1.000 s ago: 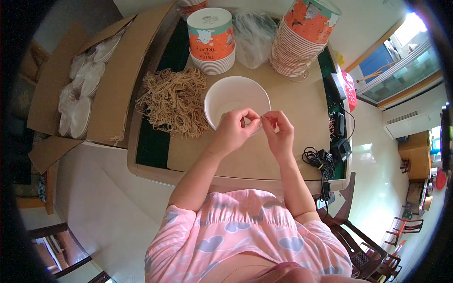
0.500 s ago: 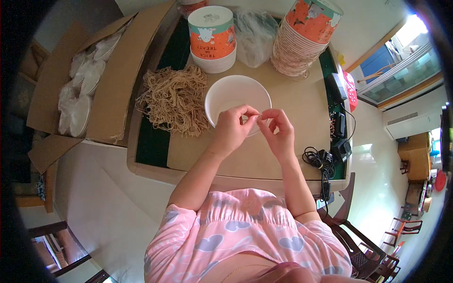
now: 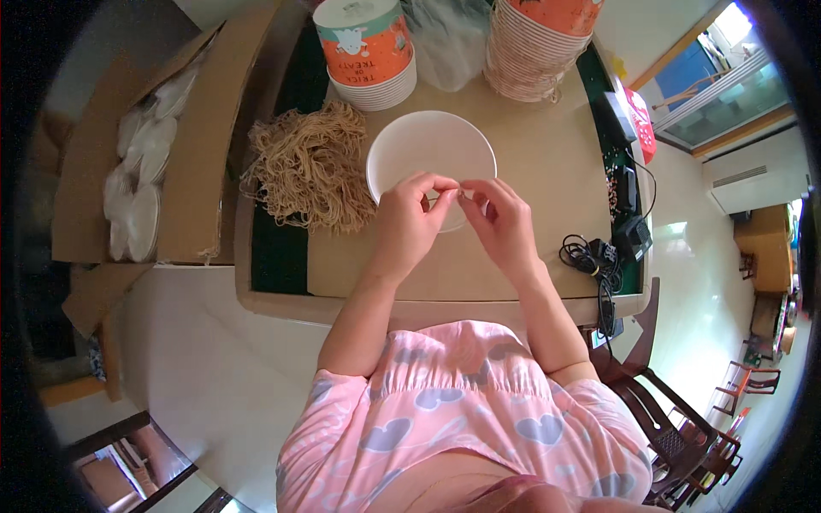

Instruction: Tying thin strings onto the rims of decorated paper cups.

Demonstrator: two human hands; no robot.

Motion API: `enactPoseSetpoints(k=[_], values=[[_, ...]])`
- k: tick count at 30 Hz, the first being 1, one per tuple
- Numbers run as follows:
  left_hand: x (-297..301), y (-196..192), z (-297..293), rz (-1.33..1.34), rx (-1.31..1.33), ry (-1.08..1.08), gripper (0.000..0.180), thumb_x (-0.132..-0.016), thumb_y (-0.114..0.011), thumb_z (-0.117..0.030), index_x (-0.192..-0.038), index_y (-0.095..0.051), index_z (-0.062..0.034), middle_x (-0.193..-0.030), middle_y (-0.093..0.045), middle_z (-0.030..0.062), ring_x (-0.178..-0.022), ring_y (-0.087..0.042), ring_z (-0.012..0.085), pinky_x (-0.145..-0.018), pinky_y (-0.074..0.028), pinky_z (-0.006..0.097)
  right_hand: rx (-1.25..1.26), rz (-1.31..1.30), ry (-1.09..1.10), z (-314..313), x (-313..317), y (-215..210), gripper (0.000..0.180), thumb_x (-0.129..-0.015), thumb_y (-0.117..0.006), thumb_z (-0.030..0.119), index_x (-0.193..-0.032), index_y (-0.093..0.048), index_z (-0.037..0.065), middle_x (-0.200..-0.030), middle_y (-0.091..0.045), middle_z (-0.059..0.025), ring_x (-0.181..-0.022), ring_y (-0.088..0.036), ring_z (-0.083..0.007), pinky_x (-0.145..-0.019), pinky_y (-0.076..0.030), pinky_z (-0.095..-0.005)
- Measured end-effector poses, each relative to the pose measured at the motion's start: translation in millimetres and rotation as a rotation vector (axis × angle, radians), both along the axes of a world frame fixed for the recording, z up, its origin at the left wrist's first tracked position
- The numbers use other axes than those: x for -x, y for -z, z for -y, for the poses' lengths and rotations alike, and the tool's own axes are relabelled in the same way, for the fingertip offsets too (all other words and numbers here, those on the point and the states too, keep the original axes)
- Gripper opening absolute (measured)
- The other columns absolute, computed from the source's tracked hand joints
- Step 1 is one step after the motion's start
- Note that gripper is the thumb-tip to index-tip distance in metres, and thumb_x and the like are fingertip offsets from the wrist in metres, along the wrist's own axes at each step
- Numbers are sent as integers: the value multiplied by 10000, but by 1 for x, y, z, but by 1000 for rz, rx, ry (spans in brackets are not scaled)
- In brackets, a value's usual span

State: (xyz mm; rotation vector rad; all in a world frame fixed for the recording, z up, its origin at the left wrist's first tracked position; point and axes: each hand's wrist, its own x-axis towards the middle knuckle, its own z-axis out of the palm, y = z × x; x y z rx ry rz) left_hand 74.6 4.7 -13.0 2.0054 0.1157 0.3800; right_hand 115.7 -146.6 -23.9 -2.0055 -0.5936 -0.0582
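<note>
Over the near rim of a white bowl [image 3: 428, 145] on the tan table [image 3: 547, 162], my left hand [image 3: 415, 218] and my right hand [image 3: 505, 222] meet fingertip to fingertip. Between them they pinch a thin strand [image 3: 457, 190], too small to make out clearly. The bowl looks empty inside. A loose pile of tan strands [image 3: 312, 167] lies just left of the bowl, near my left hand.
Two stacks of orange-and-white paper bowls [image 3: 368, 51] [image 3: 539, 43] stand at the back, a clear plastic bag [image 3: 449, 34] between them. A cardboard box [image 3: 205, 154] of white lids sits at left. Black cables [image 3: 594, 256] and a small device [image 3: 633, 235] lie at right, with a wooden chair [image 3: 658, 402] below them.
Both hands stay pinched together over the bowl's near rim; only the fingers shift slightly.
</note>
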Motion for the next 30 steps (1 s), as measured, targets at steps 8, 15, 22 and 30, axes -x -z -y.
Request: enactPoseSetpoints(k=[8,15,22,30], values=[[5,-7,1,-3,9,-22,85,-831,-691,-25,-916,-701,-31,-782,-648,24,-565,-489,69,-538,-407,225,145,33,31,-1,6,-15,151,-839,-665,99,-973,-605,64,-903,-650,-112,-743,-668,-298,-625,-534,-371],[8,-5,1,14,-62,-46,80,-835,-690,-23,-913,-702,-30,-773,-636,26,-572,-496,73,-547,-412,224,74,57,-11,-1,3,-5,88,-866,-640,115,-936,-616,66,-848,-654,-115,-707,-665,-290,-606,-529,-369],[9,-1,-3,-2,-45,-41,97,-842,-687,-27,-937,-700,-33,-821,-641,26,-590,-498,68,-560,-415,221,198,68,0,-3,6,-12,165,-871,-628,132,-1032,-617,98,-889,-659,-108,-739,-673,-276,-615,-525,-375],[9,-4,-4,4,-44,-29,112,-847,-686,-31,-956,-707,-43,-822,-638,19,-586,-472,61,-557,-398,214,117,110,-22,-8,1,-4,147,-861,-613,104,-1004,-581,94,-883,-644,-117,-735,-649,-322,-619,-518,-410]])
